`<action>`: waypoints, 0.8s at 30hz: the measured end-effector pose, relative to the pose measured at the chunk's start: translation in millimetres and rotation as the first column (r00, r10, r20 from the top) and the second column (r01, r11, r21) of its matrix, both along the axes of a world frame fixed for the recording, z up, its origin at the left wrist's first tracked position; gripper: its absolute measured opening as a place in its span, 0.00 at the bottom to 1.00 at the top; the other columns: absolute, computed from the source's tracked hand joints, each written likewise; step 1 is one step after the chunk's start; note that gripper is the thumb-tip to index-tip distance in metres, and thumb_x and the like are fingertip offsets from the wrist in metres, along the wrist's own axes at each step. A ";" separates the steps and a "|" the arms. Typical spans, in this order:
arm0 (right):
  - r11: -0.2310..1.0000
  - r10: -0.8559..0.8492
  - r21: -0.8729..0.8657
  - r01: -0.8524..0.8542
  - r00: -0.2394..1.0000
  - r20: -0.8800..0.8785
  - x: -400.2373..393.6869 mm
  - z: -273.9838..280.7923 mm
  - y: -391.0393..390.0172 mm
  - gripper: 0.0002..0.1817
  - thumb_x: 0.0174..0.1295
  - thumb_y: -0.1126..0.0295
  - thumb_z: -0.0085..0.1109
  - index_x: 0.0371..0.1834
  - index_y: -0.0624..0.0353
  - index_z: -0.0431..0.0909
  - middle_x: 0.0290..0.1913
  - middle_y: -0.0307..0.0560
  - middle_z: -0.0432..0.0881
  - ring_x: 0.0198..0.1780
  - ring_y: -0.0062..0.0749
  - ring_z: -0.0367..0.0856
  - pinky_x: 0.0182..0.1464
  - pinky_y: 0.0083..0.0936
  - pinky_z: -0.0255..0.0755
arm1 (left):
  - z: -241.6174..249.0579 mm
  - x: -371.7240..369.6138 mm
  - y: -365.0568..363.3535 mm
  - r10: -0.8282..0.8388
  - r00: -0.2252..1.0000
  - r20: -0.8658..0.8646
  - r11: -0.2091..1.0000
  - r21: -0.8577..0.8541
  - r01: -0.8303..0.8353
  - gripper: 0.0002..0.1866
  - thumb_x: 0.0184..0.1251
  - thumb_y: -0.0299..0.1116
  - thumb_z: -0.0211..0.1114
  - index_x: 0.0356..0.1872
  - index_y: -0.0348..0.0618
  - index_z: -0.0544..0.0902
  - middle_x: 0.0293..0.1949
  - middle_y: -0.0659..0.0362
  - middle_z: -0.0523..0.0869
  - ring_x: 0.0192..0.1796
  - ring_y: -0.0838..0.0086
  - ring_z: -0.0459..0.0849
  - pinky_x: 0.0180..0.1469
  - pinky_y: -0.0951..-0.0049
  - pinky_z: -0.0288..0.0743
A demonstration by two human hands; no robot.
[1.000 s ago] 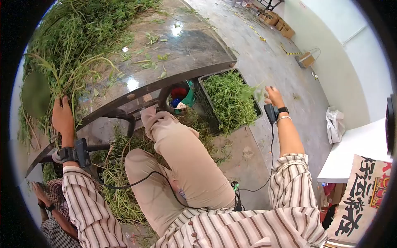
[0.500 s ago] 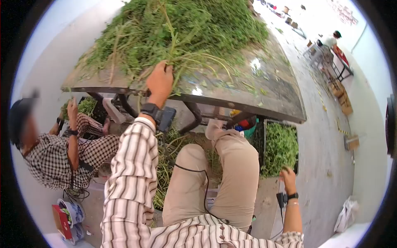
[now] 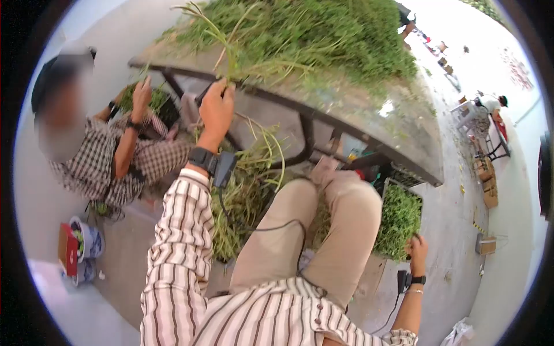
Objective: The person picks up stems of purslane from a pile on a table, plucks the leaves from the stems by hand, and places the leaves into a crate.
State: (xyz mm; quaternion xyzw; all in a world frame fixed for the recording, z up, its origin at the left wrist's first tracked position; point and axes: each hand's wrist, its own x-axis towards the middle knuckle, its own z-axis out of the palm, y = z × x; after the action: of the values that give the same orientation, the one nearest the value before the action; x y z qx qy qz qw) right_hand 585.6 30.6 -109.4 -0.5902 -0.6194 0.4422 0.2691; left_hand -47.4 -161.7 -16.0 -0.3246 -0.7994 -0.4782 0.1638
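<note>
My left hand (image 3: pixel 218 111) is raised at the near edge of the table (image 3: pixel 346 106), its fingers closed around a leafy green stem (image 3: pixel 232 55). The stem points up and away over the tabletop. A large heap of cut green plants (image 3: pixel 323 37) covers the far part of the table. My right hand (image 3: pixel 419 255) is low at the right, beside a dark crate full of small greens (image 3: pixel 399 216). Its fingers are partly bent and apart, with nothing visible in them.
Loose stems (image 3: pixel 239 207) lie in a pile under the table, left of my knees. A co-worker in a checked shirt (image 3: pixel 98 150) sits at the left near another crate of greens (image 3: pixel 153 101). Cardboard boxes (image 3: pixel 487 181) line the right wall. A cable (image 3: pixel 271 229) crosses my lap.
My view has turned, shifting the table up and right. My left hand has drawn the stem back from the heap to the table's edge. My right hand stays by the crate.
</note>
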 end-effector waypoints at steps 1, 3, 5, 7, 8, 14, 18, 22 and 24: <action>0.999 0.025 -0.029 -0.025 1.000 0.017 -10.3 7.4 0.1 0.20 0.63 0.67 0.50 0.55 0.66 0.73 0.44 0.45 0.79 0.40 0.26 0.80 0.33 0.20 0.77 | -4.0 -1.8 -15.7 0.081 0.996 -0.045 0.996 0.030 -0.080 0.15 0.63 0.36 0.60 0.48 0.42 0.81 0.42 0.48 0.83 0.42 0.51 0.80 0.44 0.61 0.72; 0.996 0.060 0.078 -0.053 0.994 -0.094 -29.3 22.0 -1.3 0.21 0.64 0.66 0.50 0.57 0.67 0.72 0.47 0.47 0.78 0.44 0.26 0.79 0.36 0.19 0.76 | -5.1 0.1 -51.8 0.152 0.984 0.097 0.988 -0.031 -0.149 0.15 0.64 0.38 0.59 0.49 0.43 0.81 0.41 0.50 0.84 0.42 0.52 0.81 0.43 0.62 0.72; 0.994 0.087 0.074 -0.081 0.993 -0.085 -43.7 34.9 -2.4 0.21 0.64 0.66 0.50 0.58 0.67 0.71 0.49 0.48 0.78 0.45 0.26 0.79 0.37 0.19 0.76 | -32.0 -7.1 -86.2 0.174 0.984 0.025 0.984 0.023 -0.175 0.16 0.65 0.39 0.59 0.49 0.42 0.81 0.40 0.50 0.84 0.41 0.54 0.81 0.42 0.62 0.72; 0.990 0.116 0.087 -0.109 0.990 -0.081 -52.1 43.4 -0.8 0.21 0.65 0.67 0.49 0.58 0.67 0.71 0.53 0.47 0.76 0.47 0.27 0.78 0.37 0.19 0.76 | -36.0 6.7 -115.4 0.252 0.966 0.057 0.968 -0.035 -0.250 0.18 0.66 0.38 0.57 0.51 0.38 0.80 0.40 0.48 0.84 0.42 0.57 0.82 0.43 0.63 0.72; 0.989 0.128 0.081 -0.122 0.989 -0.076 -53.5 46.7 -1.0 0.21 0.65 0.67 0.49 0.58 0.67 0.71 0.53 0.47 0.76 0.47 0.27 0.78 0.37 0.19 0.76 | -45.9 9.1 -130.1 0.264 0.963 0.061 0.964 -0.042 -0.262 0.18 0.66 0.38 0.57 0.51 0.38 0.80 0.40 0.48 0.84 0.42 0.57 0.82 0.43 0.63 0.72; 0.988 0.139 0.089 -0.130 0.984 -0.113 -59.7 59.1 -3.4 0.20 0.66 0.67 0.49 0.59 0.66 0.70 0.57 0.48 0.75 0.50 0.31 0.78 0.41 0.21 0.77 | -104.2 21.7 -206.5 0.399 0.879 0.262 0.917 -0.096 -0.388 0.18 0.66 0.36 0.57 0.51 0.35 0.79 0.42 0.44 0.84 0.42 0.53 0.81 0.45 0.62 0.72; 0.988 0.135 0.093 -0.127 0.986 -0.094 -56.3 59.6 -7.5 0.20 0.66 0.67 0.48 0.59 0.66 0.70 0.57 0.48 0.74 0.51 0.31 0.78 0.41 0.21 0.77 | -145.4 36.3 -234.9 0.421 0.840 0.342 0.907 -0.134 -0.400 0.18 0.66 0.36 0.57 0.50 0.34 0.79 0.42 0.43 0.83 0.45 0.50 0.80 0.47 0.61 0.71; 0.995 0.094 0.050 -0.089 0.991 -0.098 -46.5 54.1 -5.1 0.20 0.66 0.68 0.49 0.59 0.66 0.70 0.55 0.47 0.75 0.49 0.31 0.79 0.42 0.22 0.78 | -164.6 63.2 -252.0 0.454 0.851 0.265 0.875 -0.312 -0.370 0.18 0.65 0.35 0.58 0.51 0.35 0.79 0.49 0.41 0.79 0.48 0.50 0.79 0.49 0.59 0.70; 0.995 0.101 0.031 -0.099 0.992 -0.073 -39.2 49.2 -4.6 0.20 0.66 0.68 0.49 0.58 0.66 0.71 0.55 0.47 0.75 0.49 0.30 0.79 0.42 0.22 0.78 | -179.1 73.9 -260.0 0.462 0.819 0.339 0.854 -0.419 -0.309 0.21 0.64 0.34 0.58 0.56 0.36 0.75 0.55 0.41 0.76 0.53 0.49 0.76 0.55 0.58 0.68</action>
State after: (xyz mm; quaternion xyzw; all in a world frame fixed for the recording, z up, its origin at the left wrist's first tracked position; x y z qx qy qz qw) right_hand 546.4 26.0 -60.3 -0.5380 -0.6437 0.4682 0.2775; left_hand 26.4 -421.7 -195.1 -0.0640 -0.9359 -0.3457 0.0199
